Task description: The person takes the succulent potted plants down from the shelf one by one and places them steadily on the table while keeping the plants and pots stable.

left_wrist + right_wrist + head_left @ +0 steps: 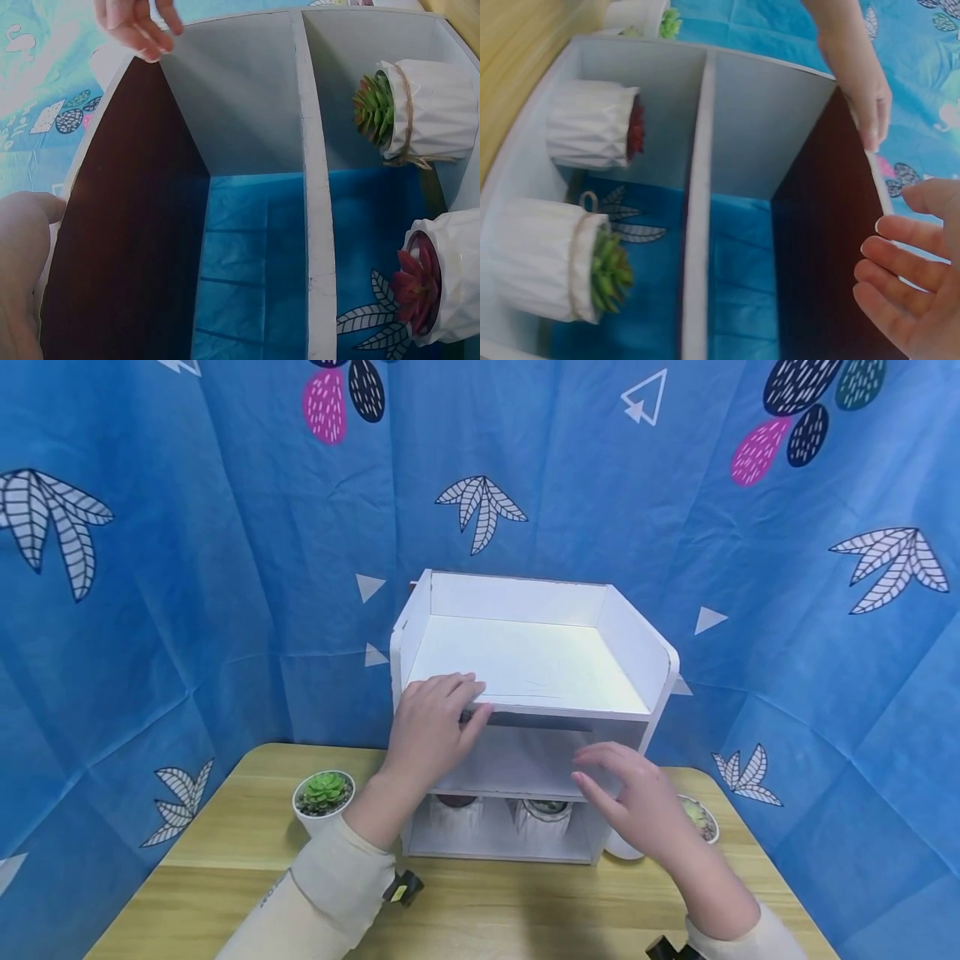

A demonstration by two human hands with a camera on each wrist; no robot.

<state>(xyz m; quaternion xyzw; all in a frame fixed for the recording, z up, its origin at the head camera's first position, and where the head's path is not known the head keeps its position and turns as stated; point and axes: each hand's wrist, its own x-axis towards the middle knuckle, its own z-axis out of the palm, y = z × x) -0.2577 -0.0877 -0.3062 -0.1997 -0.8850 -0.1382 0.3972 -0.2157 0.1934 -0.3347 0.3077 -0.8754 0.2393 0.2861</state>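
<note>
A white shelf unit [525, 660] stands on the table, with a tray-like top and two levels below. At the left front edge of its top board, my left hand [431, 722] rests with fingers lightly bent and thumb lower. My right hand [630, 789] hovers before the right side, fingers apart and nothing held. On the bottom level are two white ribbed pots: one with a red succulent [417, 285], the other with a green succulent [373, 111] and twine round its rim. The middle level [517, 760] holds nothing visible. The top board's underside [135, 217] is dark brown.
A white pot with a bright green succulent [324, 793] stands left of the unit on the wooden table [465, 910]. Another potted succulent [699, 818] is at the right, partly behind my right hand. A blue patterned cloth [300, 568] hangs behind and at both sides.
</note>
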